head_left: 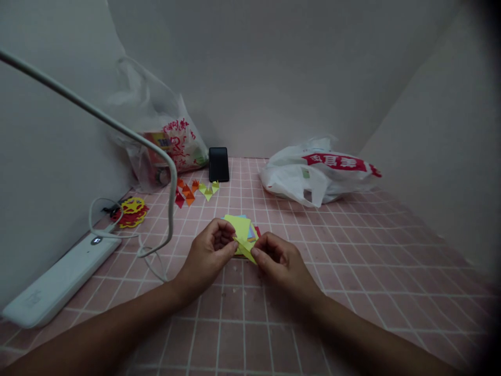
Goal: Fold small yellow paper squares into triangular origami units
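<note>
My left hand [209, 251] and my right hand [278, 260] meet over the pink checked table [352, 271], both pinching a small folded yellow paper piece [246, 249] between their fingertips. Just behind it lies a small stack of coloured paper squares [239, 224], yellow-green on top with blue and red edges showing. Farther back a row of folded paper triangles [195, 190] in red, orange and yellow lies on the table.
A white lamp base [58, 279] with its bent arm [117, 128] and cord stands at left. Red and yellow paper cutouts [131, 211], a clear plastic bag [164, 136], a black phone [218, 164] and a white plastic bag [317, 175] sit along the back.
</note>
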Motion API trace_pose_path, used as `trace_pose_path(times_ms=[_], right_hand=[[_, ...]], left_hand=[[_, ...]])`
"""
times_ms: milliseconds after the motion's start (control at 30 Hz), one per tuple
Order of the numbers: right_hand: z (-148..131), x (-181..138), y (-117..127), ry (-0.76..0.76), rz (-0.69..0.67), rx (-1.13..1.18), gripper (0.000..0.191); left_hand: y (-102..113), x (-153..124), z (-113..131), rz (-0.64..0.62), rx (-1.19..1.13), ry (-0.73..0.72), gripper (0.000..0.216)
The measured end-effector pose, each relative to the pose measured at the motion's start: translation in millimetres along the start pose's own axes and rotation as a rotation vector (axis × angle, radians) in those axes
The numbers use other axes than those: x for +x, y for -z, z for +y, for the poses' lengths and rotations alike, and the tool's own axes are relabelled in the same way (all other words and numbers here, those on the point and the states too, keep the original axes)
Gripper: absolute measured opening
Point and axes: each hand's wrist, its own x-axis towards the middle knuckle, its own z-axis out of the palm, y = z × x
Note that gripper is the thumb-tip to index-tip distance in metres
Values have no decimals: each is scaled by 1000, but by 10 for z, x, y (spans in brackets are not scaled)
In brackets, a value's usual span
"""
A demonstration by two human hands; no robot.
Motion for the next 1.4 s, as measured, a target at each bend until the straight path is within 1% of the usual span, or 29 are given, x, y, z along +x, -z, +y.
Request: trace_pose_path(times_ms=[100,133,200,267,300,400,533,700,1000,1233,1300,1400], right_hand=[[-19,12,32,91,31,-112,11],[-15,17,38,100,19,-119,12],[9,26,35,66,-49,-63,13],[42,32,18,-7,-118,49,15],[56,33,8,-36,-131,96,15],[77,32,-13,-87,-117,163,16],[76,30,-13,-86,-96,158,17],[74,17,-9,-67,-110,115,16],[33,10,-7,-51,-84,69,14],[34,11,-4,-10,-77,18,13],[44,13,-2,-16,-88,30,14],[76,21,0,-58,-128,118,20]], left_hand=[[7,2,-3,-121,-6,29,27],[4,-1,0,-156,-17,42,29],[-6,-7,11,-195,-54,66,30],[-15,-8,24,-193,-95,96,31],[-18,-7,29,-186,-110,114,32],[-18,-2,35,-175,-135,180,32],[-17,-1,43,-211,-144,268,24],[-23,4,69,-215,-119,324,24],[-17,4,46,-233,-206,358,26],[-11,3,21,-237,-194,361,25],[-15,-2,32,-223,-174,337,25],[-19,-7,48,-191,-136,310,24]])
